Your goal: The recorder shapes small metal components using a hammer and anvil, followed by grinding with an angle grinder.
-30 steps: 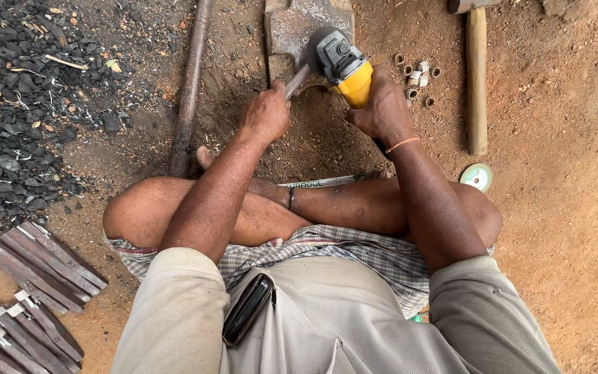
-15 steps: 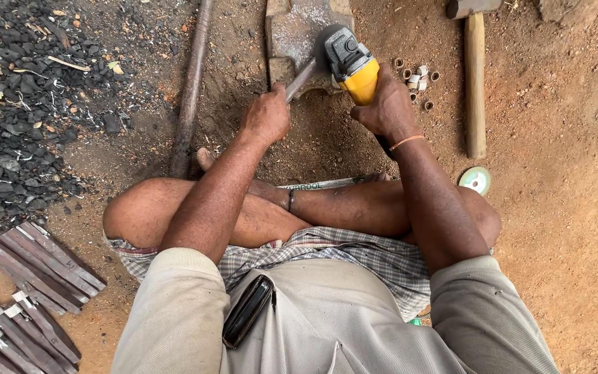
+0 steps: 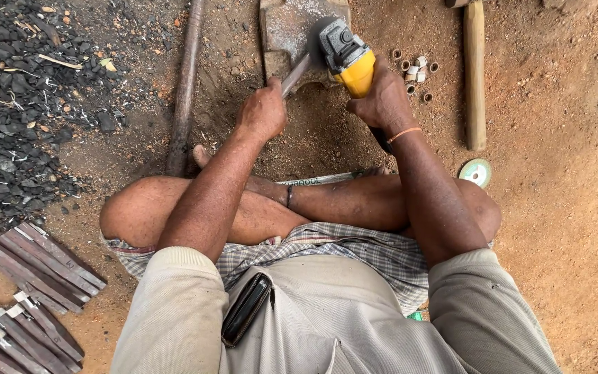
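- Barely anything had shifted: right hand [image 3: 382,100] stayed clenched on the yellow grinder [image 3: 347,57], left hand [image 3: 263,111] on the metal strip [image 3: 295,75].
- Small rings [image 3: 415,69] and a wooden-handled hammer [image 3: 475,76] lay beside them.

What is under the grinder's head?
A grey metal block set in the dirt, with the flat strip held by the left hand angled onto it. The strip's tip and the disc are covered.
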